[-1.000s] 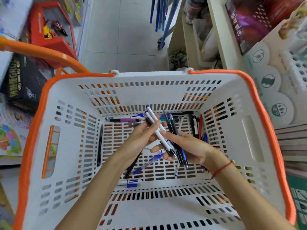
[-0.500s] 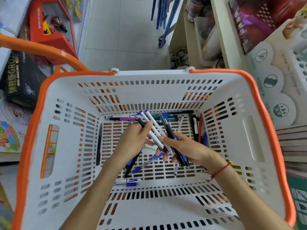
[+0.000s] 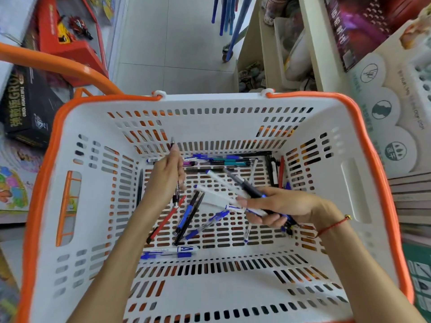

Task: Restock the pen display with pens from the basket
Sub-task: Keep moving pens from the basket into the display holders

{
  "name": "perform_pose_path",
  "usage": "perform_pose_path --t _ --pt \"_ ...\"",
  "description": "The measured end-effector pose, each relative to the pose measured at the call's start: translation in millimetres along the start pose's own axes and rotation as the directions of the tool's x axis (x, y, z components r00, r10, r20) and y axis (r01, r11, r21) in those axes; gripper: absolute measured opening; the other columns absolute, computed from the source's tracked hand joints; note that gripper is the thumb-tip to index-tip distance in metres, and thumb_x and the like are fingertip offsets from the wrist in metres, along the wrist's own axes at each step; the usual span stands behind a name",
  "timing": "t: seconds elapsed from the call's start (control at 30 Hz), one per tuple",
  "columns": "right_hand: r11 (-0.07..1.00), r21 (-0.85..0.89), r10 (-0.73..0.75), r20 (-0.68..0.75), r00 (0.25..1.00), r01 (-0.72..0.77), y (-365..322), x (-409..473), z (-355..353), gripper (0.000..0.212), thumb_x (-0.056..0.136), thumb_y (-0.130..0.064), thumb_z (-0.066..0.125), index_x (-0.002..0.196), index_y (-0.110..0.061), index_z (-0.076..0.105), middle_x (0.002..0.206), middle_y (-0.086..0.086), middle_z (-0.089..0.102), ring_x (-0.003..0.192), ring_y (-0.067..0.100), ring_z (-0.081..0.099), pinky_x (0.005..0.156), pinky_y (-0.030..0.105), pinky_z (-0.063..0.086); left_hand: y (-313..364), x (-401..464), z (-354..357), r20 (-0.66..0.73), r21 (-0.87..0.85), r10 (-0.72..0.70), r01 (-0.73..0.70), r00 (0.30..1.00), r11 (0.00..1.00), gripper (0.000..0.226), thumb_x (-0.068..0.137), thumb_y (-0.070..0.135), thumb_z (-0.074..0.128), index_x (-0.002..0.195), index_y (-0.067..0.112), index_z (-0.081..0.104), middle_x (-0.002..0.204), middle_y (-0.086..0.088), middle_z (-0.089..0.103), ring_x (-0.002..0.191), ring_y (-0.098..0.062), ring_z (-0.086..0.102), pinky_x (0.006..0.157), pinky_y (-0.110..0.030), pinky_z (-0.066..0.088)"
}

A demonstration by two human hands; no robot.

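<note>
A white basket with an orange rim (image 3: 377, 164) fills the view, and several loose pens (image 3: 186, 215) lie on its slotted floor. My right hand (image 3: 279, 206) grips a bundle of pens (image 3: 224, 185), white ones and a black one, fanned out toward the upper left. My left hand (image 3: 166, 180) has lifted off to the left and pinches a single dark pen (image 3: 176, 194) held nearly upright. More pens (image 3: 224, 160) lie along the far wall of the basket, and a white and blue pair (image 3: 170, 251) rests near the front.
The white pen display rack (image 3: 422, 75) shows at the right edge behind round printed cards. Shelves with boxed toys (image 3: 67, 36) stand at the left, stacked books (image 3: 410, 197) at the right. An orange handle (image 3: 60, 66) arcs at the upper left. Tiled floor lies ahead.
My hands were together on the bundle; now my left hand has pulled away to the left with one dark pen, while my right hand keeps the bundle and has moved slightly right.
</note>
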State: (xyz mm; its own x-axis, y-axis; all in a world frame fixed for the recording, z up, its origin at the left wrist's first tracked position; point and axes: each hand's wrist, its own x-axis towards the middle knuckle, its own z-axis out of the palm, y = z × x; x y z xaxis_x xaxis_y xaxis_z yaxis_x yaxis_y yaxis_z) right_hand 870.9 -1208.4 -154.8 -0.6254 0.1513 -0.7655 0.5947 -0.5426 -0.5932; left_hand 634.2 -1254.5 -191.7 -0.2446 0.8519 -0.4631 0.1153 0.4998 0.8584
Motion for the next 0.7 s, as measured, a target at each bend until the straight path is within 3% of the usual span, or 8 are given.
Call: perform_pose_path --t 0.07,0.17,0.23,0.33,0.37,0.5,0.6,0.7 --pt "0.993 -0.097 0.074 0.135 0.988 -0.062 -2 0 5 0.022 0.104 -0.025 0.044 0.088 -0.012 0.052 0.066 -0.003 0.048 0.042 0.003 0.030 0.036 0.013 0.024 -1 -1 4 0.127 0.129 -0.023 0.007 0.992 0.992 0.053 0.103 0.046 0.022 0.067 0.014 0.044 0.055 0.000 0.047 0.048 -0.001 0.053 0.080 -0.035 0.051" --pt "0.974 -0.205 0.148 0.275 0.950 -0.092 -1 5 11 0.039 0.105 -0.022 0.042 0.071 -0.033 0.059 0.067 -0.003 0.051 0.041 0.002 0.029 0.037 0.013 0.024 3 -9 16 0.383 0.270 -0.152 0.047 0.911 0.962 0.042 0.104 0.042 0.025 0.085 0.021 0.056 0.096 -0.002 0.067 0.086 -0.007 0.063 0.084 -0.025 0.050" --pt "0.974 -0.202 0.162 0.283 0.945 -0.106 -1 6 11 0.037 0.104 -0.021 0.044 0.073 -0.034 0.058 0.069 -0.001 0.051 0.041 0.003 0.028 0.037 0.013 0.024 6 -16 20 0.544 0.310 -0.301 0.145 0.783 0.940 0.028 0.105 0.033 0.032 0.103 0.022 0.059 0.115 -0.002 0.067 0.098 -0.012 0.065 0.084 -0.026 0.051" --pt "0.974 -0.181 0.172 0.223 0.960 -0.132 0 8 8 0.018 0.102 -0.025 0.049 0.088 -0.018 0.057 0.071 0.001 0.051 0.043 0.004 0.030 0.038 0.013 0.024 10 -23 19 0.730 0.291 -0.435 0.335 0.528 0.896 0.031 0.104 0.030 0.040 0.119 0.014 0.063 0.098 0.000 0.075 0.088 -0.014 0.073 0.071 -0.025 0.057" --pt "0.976 -0.170 0.166 0.195 0.967 -0.133 1 7 6 0.019 0.100 -0.028 0.051 0.089 -0.014 0.058 0.070 0.001 0.052 0.043 0.004 0.031 0.037 0.012 0.025 12 -24 19 0.762 0.283 -0.434 0.356 0.480 0.890 0.035 0.103 0.034 0.041 0.120 0.013 0.064 0.098 -0.002 0.075 0.086 -0.015 0.073 0.065 -0.022 0.057" --pt "0.995 -0.014 0.098 -0.016 0.995 -0.098 6 9 -4 0.043 0.085 -0.042 0.064 0.094 -0.001 0.063 0.067 0.006 0.043 0.044 0.007 0.030 0.037 0.013 0.026 14 -25 20 0.758 0.303 -0.432 0.323 0.488 0.897 0.039 0.100 0.044 0.042 0.113 0.017 0.067 0.089 0.003 0.075 0.062 -0.004 0.063 0.053 -0.015 0.049" --pt "0.997 0.015 0.081 -0.124 0.989 -0.080 7 11 -5 0.029 0.091 -0.032 0.063 0.095 -0.004 0.065 0.058 0.000 0.043 0.044 0.007 0.028 0.039 0.014 0.024 11 -24 19 0.757 0.238 -0.417 0.382 0.503 0.893 0.031 0.100 0.039 0.046 0.106 0.017 0.067 0.077 0.005 0.065 0.056 -0.003 0.052 0.050 -0.015 0.046" --pt "0.997 -0.005 0.077 -0.114 0.991 -0.078 6 12 -2 0.020 0.092 -0.026 0.065 0.087 -0.007 0.062 0.052 -0.003 0.039 0.042 0.007 0.029 0.039 0.014 0.025 14 -25 17 0.815 0.178 -0.389 0.452 0.430 0.874 0.025 0.101 0.028 0.046 0.110 0.013 0.064 0.088 0.001 0.070 0.063 -0.008 0.061 0.054 -0.020 0.053"
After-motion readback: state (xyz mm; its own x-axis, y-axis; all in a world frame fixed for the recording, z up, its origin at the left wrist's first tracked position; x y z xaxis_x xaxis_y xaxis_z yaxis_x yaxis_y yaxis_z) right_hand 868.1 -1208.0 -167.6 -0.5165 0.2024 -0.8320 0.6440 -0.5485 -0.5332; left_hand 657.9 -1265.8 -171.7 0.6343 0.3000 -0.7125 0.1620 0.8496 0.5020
